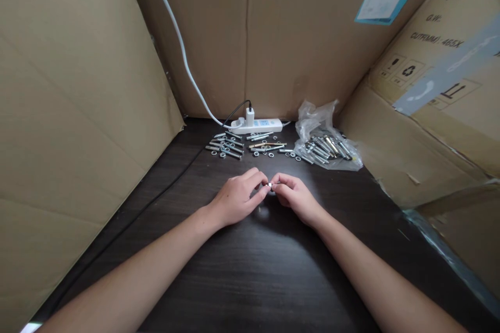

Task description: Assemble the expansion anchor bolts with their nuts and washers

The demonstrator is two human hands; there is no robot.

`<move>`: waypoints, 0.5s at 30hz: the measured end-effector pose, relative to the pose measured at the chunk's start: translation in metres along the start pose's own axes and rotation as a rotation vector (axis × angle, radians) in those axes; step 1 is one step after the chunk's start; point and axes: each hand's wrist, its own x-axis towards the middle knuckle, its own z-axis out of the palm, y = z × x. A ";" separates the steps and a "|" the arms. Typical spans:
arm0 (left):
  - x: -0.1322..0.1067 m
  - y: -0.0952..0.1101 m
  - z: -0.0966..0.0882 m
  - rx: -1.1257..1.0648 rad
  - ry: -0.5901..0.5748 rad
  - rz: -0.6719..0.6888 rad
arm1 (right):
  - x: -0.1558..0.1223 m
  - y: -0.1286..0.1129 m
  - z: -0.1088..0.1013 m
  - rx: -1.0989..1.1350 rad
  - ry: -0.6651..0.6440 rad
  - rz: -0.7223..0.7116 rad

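Over the dark tabletop, my left hand [239, 196] and my right hand [297, 199] meet at the fingertips. Between them is a small shiny metal piece [269, 186], mostly covered by the fingers, so I cannot make out its exact kind. Thumb and forefinger of each hand are pinched on it from either side. Beyond my left hand lies a group of metal bolts [230, 148]. A second group of bolts, nuts and washers [265, 144] lies behind the fingertips. Further right, a clear plastic bag [312, 114] holds several expansion bolts [326, 148].
A white power strip [260, 126] with a charger [250, 115] stands at the back. Its white cable [177, 31] hangs down the cardboard wall, and a black cable [156, 197] crosses the left side of the table [234, 281]. Cardboard walls [78, 88] enclose the left, back and right.
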 end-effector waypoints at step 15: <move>-0.001 0.000 0.000 -0.041 0.005 -0.024 | 0.000 -0.001 0.000 0.001 -0.014 -0.003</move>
